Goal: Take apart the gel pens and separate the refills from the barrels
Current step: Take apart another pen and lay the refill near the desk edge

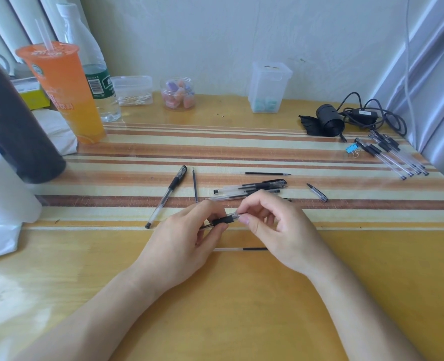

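In the centre of the frame, the left hand is gripping the black rubber sleeve of a gel pen, its fingers curled round it. The right hand is pinching the clear barrel end of the same pen between thumb and forefinger, over the bench. A loose refill is lying on the bench just below the hands, partly hidden by the right hand. Just above the hands, a small heap of pens is lying crosswise, with a capped pen and a second refill to its left, a third refill above it and a pen cap to its right. A bundle of pens is lying at the right edge of the frame, beside a blue clip. An orange drink is standing at the upper left.
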